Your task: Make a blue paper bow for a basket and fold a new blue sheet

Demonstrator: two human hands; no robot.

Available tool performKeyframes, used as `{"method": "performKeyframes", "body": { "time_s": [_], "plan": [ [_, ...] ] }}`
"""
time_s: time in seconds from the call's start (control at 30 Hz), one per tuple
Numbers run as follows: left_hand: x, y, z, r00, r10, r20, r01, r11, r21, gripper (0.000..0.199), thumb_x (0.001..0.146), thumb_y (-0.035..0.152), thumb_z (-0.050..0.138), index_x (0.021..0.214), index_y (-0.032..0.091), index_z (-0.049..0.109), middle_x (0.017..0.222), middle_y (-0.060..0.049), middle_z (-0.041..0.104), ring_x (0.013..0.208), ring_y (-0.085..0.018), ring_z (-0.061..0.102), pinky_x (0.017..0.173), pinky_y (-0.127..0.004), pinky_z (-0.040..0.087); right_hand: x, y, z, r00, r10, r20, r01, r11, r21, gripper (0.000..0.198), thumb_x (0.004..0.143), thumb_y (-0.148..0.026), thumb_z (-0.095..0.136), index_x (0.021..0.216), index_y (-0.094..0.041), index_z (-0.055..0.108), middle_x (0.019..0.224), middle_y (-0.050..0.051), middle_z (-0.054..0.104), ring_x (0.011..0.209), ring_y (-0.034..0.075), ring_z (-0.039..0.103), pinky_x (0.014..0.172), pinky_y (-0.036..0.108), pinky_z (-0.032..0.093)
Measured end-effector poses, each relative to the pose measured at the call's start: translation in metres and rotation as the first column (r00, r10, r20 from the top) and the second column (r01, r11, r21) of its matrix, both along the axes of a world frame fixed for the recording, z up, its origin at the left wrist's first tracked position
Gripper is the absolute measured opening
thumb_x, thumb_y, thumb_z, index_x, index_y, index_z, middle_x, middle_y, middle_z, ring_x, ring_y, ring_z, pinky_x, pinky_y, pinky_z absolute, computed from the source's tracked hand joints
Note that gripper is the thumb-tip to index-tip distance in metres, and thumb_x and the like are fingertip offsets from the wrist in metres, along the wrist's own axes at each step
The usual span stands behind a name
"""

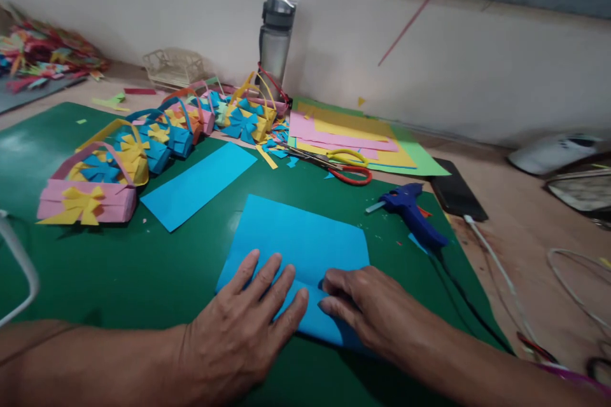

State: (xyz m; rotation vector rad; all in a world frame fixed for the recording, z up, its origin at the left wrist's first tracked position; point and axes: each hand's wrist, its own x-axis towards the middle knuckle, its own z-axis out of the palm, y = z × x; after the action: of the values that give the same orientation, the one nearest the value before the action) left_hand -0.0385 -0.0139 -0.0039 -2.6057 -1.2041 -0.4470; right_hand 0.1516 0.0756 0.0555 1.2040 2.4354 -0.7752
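Observation:
A sheet of blue paper (305,229) lies on the green mat, its near edge folded up and over toward the middle. My left hand (251,324) rests flat across the left part of the fold, fingers spread. At the right part of the fold, my right hand (375,305) is curled, with thumb and fingertips pinching the paper's edge. Behind the sheet to the left lies a blue paper strip (198,187). A blue glue gun (413,213) with a glue stick in it is on the mat beyond my right hand.
Small paper baskets (90,200) with bows line the left side. Scissors (334,162) lie before stacked coloured paper (353,137). A bottle (275,44) stands by the wall. At right are a phone (458,191) and cables; paper scraps (48,54) pile up far left.

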Motion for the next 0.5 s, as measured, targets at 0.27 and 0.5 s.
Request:
{"method": "performKeyframes", "body": {
  "time_s": [0.27,0.5],
  "plan": [
    [0.001,-0.002,0.005,0.999,0.048,0.001,-0.048,0.999,-0.015,0.042,0.092,0.042,0.045,0.124,0.015,0.050,0.107,-0.012,0.064,0.093,-0.029,0.059,0.083,-0.045,0.038,-0.001,-0.003,0.002,0.987,-0.058,-0.152,0.034,0.988,-0.151,0.024,0.081,-0.023,0.056,0.059,-0.017,0.049,0.050,-0.007,0.042,0.050,0.007,0.037,0.048,0.024,0.017],
    [0.002,-0.010,0.001,0.995,0.084,-0.051,-0.085,0.996,-0.025,0.044,0.091,0.042,0.047,0.124,0.012,0.048,0.112,-0.016,0.062,0.101,-0.035,0.057,0.088,-0.048,0.038,-0.004,-0.003,0.006,0.993,-0.069,-0.098,0.050,0.982,-0.183,0.023,0.076,-0.021,0.061,0.056,-0.017,0.052,0.048,-0.007,0.040,0.049,0.007,0.035,0.047,0.024,0.018]
  ]
}}
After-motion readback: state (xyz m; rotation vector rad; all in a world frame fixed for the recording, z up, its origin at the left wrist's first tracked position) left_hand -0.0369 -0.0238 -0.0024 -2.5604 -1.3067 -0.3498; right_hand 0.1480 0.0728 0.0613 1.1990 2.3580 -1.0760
